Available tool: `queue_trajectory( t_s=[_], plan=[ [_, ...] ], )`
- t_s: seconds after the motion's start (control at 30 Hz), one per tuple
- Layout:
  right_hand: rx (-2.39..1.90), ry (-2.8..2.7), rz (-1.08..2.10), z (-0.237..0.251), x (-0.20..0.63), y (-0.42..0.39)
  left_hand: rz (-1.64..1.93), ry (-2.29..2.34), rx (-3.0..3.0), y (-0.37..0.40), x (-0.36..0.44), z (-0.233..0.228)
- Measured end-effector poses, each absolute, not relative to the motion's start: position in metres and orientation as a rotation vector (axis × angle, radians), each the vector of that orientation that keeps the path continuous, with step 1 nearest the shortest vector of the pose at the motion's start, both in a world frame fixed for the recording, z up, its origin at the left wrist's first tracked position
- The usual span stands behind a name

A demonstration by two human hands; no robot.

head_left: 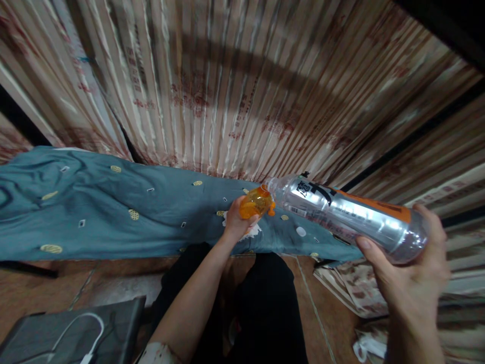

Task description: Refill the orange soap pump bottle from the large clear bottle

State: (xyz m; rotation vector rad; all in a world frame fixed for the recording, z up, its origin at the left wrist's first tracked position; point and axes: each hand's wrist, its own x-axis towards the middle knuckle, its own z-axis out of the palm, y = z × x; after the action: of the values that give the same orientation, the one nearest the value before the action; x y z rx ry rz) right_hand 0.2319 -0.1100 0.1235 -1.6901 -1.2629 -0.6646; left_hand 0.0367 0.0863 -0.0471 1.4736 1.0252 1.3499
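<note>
My left hand point(239, 222) is wrapped round a small orange see-through bottle point(254, 203), tilted above the cloth-covered surface. A small orange part hangs at its side. My right hand point(413, 273) grips the base end of a large clear plastic bottle point(341, 217) with an orange and black label. That bottle lies nearly level, its neck pointing left and meeting the mouth of the orange bottle. Whether liquid passes between them I cannot tell. White paper point(252, 232) shows on the cloth below my left hand, and a white round disc point(300, 231) lies to its right.
A teal cloth point(98, 202) with yellow pineapple prints covers the long narrow surface before me. Behind it hangs a striped curtain point(235, 91), with dark frame bars. At lower left, a white cable point(99, 323) rests on a grey case point(121, 323). My knees are close below.
</note>
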Motion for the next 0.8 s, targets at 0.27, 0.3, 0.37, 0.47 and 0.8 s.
queue_trajectory(
  t_s=[0.27, 0.3, 0.37, 0.47, 0.8],
  plan=[
    [-1.754, -1.255, -0.628, 0.1199, 0.2311, -0.1128, 1.346, 1.027, 1.458, 0.0860, 0.0365, -0.0471],
    [-1.757, -1.250, -0.624, 0.1196, 0.2310, -0.1125, 1.340, 1.019, 1.453, 0.0860, 0.0366, -0.0472],
    [-1.748, -1.237, -0.630, 0.1191, 0.2320, -0.1113, 1.331, 1.010, 1.448, 0.0862, 0.0369, -0.0475],
    [-1.730, -1.217, -0.646, 0.1187, 0.2346, -0.1090, 1.337, 1.010, 1.444, 0.0864, 0.0369, -0.0475],
    [-1.706, -1.225, -0.634, 0.1184, 0.2357, -0.1102, 1.323, 1.024, 1.458, 0.0852, 0.0350, -0.0439]
  ],
)
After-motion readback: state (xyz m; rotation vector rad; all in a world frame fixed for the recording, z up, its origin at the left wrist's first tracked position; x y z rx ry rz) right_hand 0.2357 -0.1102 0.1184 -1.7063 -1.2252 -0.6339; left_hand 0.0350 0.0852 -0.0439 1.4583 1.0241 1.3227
